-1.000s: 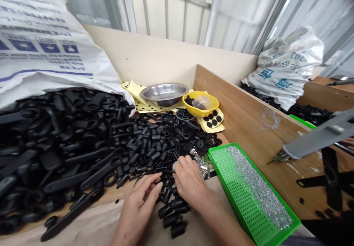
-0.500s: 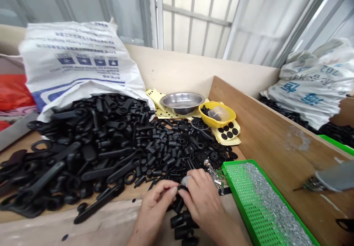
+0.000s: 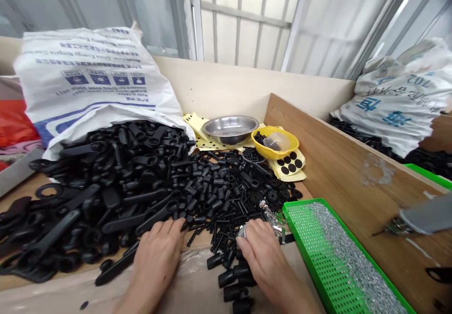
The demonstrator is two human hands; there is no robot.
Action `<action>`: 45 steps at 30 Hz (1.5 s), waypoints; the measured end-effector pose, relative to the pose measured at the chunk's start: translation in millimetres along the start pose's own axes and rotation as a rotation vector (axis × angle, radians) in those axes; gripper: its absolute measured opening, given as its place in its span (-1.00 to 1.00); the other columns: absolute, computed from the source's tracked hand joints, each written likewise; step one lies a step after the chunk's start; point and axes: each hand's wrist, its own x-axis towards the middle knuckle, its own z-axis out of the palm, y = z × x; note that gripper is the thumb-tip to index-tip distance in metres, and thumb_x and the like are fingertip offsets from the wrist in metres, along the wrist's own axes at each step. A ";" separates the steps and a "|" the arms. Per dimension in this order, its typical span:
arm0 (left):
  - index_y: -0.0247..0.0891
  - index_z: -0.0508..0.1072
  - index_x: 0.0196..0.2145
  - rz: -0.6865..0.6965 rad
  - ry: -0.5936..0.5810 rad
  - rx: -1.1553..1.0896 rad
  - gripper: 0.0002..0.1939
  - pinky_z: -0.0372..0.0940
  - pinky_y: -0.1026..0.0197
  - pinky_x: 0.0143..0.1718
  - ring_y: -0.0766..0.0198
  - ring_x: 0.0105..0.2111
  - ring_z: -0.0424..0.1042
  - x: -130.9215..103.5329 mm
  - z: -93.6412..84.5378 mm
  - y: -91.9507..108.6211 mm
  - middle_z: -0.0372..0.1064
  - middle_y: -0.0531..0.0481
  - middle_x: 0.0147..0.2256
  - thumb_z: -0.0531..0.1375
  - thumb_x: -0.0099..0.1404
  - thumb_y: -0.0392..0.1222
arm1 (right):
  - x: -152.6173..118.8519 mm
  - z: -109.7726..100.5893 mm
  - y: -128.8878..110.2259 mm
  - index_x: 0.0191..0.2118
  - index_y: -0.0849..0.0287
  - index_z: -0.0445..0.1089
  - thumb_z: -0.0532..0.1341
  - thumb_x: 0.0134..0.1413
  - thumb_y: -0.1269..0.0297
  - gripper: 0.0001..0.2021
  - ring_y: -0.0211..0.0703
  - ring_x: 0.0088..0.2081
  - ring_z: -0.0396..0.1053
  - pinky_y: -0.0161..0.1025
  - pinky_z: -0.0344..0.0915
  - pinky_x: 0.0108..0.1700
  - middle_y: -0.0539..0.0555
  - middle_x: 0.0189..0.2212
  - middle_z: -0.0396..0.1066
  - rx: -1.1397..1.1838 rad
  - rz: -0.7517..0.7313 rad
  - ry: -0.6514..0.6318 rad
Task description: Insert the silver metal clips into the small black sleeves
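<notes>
My left hand [image 3: 158, 255] lies palm down at the front edge of a heap of black plastic parts. Its fingers stretch forward over the parts, their tips beside small black cylindrical caps [image 3: 191, 205]; I see nothing held. My right hand [image 3: 263, 253] is closed, thumb against the curled fingers, with a greyish wrap around one finger. What it grips, if anything, is hidden. Just left of it lie thin black screws [image 3: 217, 241] and a short column of larger black sockets [image 3: 231, 293]. Small shiny metal pieces [image 3: 273, 217] lie beyond its knuckles.
A green perforated tray [image 3: 307, 253] of small silvery parts stands right. Behind are a steel bowl [image 3: 231, 137], a yellow bowl [image 3: 271, 154] and sticker sheets [image 3: 298, 175]. A white sack [image 3: 95, 78] spills black handles left. A wooden divider [image 3: 339, 173] and a power driver [image 3: 420, 217] flank the right.
My hands were together over the screws, fingertips meeting at a small dark part. My left hand has moved left to the heap; my right stays near its place.
</notes>
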 end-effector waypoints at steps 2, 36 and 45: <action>-0.21 0.45 -0.19 0.014 0.006 -0.103 -0.67 0.36 0.12 -0.25 0.03 -0.27 0.46 -0.1 -5.7 8.0 0.50 -0.07 -0.30 0.00 0.24 -0.03 | -1.0 -2.9 -1.4 -0.47 0.15 0.07 -0.13 0.28 0.36 -0.73 -0.17 -0.37 0.11 -0.20 0.03 -0.30 0.01 -0.44 0.20 0.016 -0.016 0.020; 0.02 0.55 -0.28 0.010 -0.171 -1.117 -0.79 0.41 0.35 -0.34 0.23 -0.35 0.52 -7.3 -18.6 88.4 0.56 0.10 -0.34 0.22 0.14 -0.24 | -29.6 -17.9 -0.6 -0.38 0.18 0.20 -0.15 0.25 0.35 -0.75 -0.14 -0.35 0.19 -0.17 0.12 -0.27 0.06 -0.42 0.25 -0.056 -0.151 -0.129; -0.05 0.56 -0.31 0.031 -0.161 -1.075 -0.83 0.43 0.33 -0.42 0.18 -0.36 0.53 -9.3 -17.9 90.9 0.56 0.04 -0.34 0.23 0.12 -0.21 | -26.6 -19.5 -5.0 -0.41 0.19 0.20 -0.18 0.25 0.36 -0.70 -0.17 -0.40 0.20 -0.21 0.16 -0.29 0.07 -0.47 0.26 -0.001 -0.126 -0.011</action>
